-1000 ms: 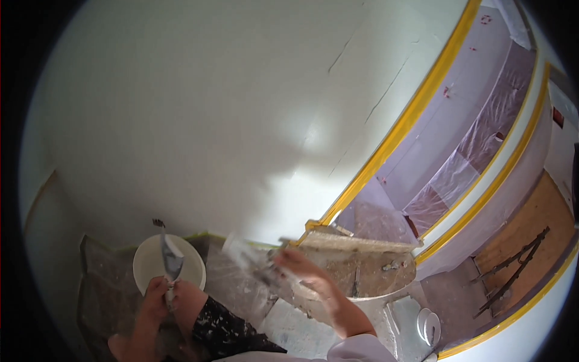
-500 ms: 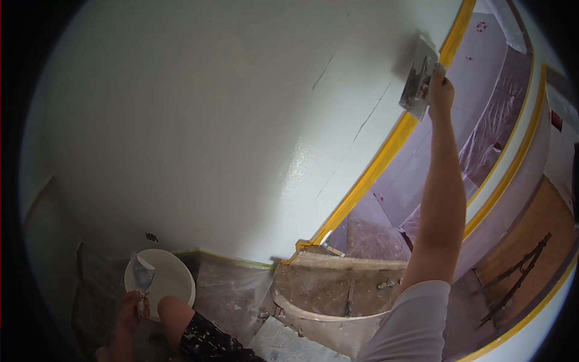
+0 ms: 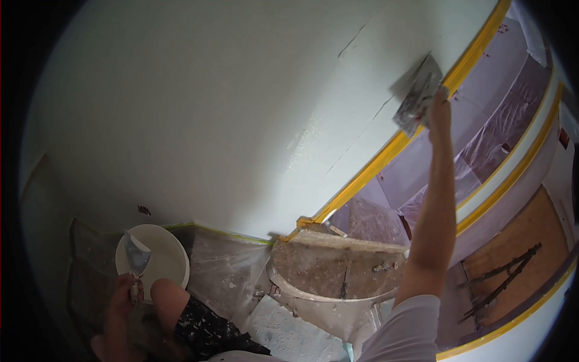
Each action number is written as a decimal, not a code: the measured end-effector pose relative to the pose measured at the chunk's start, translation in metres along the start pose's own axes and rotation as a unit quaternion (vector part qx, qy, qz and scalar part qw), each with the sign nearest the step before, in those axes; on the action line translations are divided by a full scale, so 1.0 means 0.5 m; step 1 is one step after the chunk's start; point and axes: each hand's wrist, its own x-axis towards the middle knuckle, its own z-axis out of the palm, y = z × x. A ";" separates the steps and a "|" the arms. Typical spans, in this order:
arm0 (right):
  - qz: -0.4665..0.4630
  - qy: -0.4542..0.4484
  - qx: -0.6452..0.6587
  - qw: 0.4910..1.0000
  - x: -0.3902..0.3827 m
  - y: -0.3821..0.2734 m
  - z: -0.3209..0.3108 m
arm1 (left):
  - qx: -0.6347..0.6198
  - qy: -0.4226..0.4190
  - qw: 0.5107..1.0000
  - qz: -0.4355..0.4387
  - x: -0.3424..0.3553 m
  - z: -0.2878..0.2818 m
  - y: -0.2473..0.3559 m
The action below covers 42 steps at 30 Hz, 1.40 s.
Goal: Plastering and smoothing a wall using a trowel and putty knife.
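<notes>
My right hand [image 3: 439, 114], arm stretched up and to the right, is wrapped round a wide finishing trowel [image 3: 416, 96]. The blade lies against the white wall [image 3: 211, 120], close to the edge marked by yellow tape [image 3: 365, 178]. A thin dark crack-like line [image 3: 373, 123] runs down the wall from beside the blade. Low on the left, my left hand [image 3: 123, 292] grips a putty knife [image 3: 138, 256] by its handle, blade up, in front of a white bucket [image 3: 175, 253]. Pale material sits on part of that blade.
Plastic sheeting [image 3: 223, 271] hangs below the wall's taped lower edge. A curved, dusty ledge [image 3: 313, 265] lies below the tape corner. Purplish covered surfaces [image 3: 434, 145] lie beyond the tape. A wooden panel with a dark metal bracket [image 3: 506, 277] is at the lower right.
The trowel has slid downward along the wall beside the yellow tape. My view has shifted a little. My left hand still holds the putty knife by the bucket.
</notes>
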 end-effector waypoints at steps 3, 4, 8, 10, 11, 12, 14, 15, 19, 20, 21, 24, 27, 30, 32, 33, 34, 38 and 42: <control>0.037 -0.002 0.036 0.999 -0.113 0.055 0.046 | 0.004 -0.009 1.000 -0.014 0.009 0.008 0.000; 0.047 -0.015 0.063 0.997 -0.147 0.067 0.057 | -0.006 -0.031 0.999 -0.006 0.011 0.011 0.002; 0.008 0.031 -0.008 0.999 -0.274 0.124 0.103 | 0.002 -0.032 0.999 0.003 0.011 0.027 0.012; 0.080 0.028 -0.020 0.996 -0.324 0.166 0.131 | 0.020 -0.056 0.998 0.006 0.005 0.038 0.019; -0.003 0.050 -0.060 0.997 -0.356 0.191 0.145 | 0.021 -0.046 0.999 -0.006 0.000 0.045 0.022; 0.053 0.027 -0.023 0.998 -0.383 0.216 0.160 | 0.004 -0.051 0.999 0.002 -0.005 0.051 0.025; 0.076 0.031 0.003 0.997 -0.452 0.271 0.194 | -0.011 -0.048 0.999 0.005 -0.018 0.062 0.032; 0.067 0.031 -0.021 0.997 -0.490 0.298 0.209 | -0.013 -0.050 0.999 0.002 -0.021 0.067 0.036; 0.128 -0.003 -0.017 0.992 -0.642 0.401 0.269 | -0.003 -0.080 0.997 -0.006 -0.025 0.077 0.051; 0.111 -0.006 -0.010 0.994 -0.671 0.426 0.290 | 0.001 -0.074 0.997 -0.005 -0.024 0.078 0.055; 0.107 0.001 -0.006 0.994 -0.707 0.452 0.305 | 0.001 -0.070 0.998 -0.005 -0.024 0.079 0.057; 0.175 -0.023 0.023 0.984 -0.799 0.528 0.338 | 0.000 -0.066 0.998 -0.008 -0.026 0.083 0.061; 0.178 -0.023 -0.022 0.984 -0.861 0.573 0.360 | -0.005 -0.073 0.997 -0.011 -0.031 0.093 0.061; 0.239 -0.054 0.023 0.969 -0.915 0.564 0.342 | 0.000 -0.086 0.996 -0.014 -0.034 0.105 0.063; 0.227 -0.033 -0.005 0.973 -0.949 0.530 0.312 | 0.015 -0.107 0.994 -0.024 -0.033 0.112 0.070; 0.233 -0.033 -0.059 0.970 -0.962 0.509 0.294 | 0.018 -0.122 0.992 -0.020 -0.035 0.115 0.073; 0.213 -0.017 -0.032 0.976 -0.974 0.482 0.274 | 0.015 -0.145 0.989 -0.004 -0.037 0.118 0.076; 0.382 -0.191 0.342 0.837 -0.997 0.355 0.237 | 0.048 -0.135 0.990 -0.015 -0.058 0.138 0.067; 0.345 -0.307 0.532 0.710 -1.020 0.204 0.246 | 0.087 -0.145 0.984 -0.051 -0.063 0.190 0.015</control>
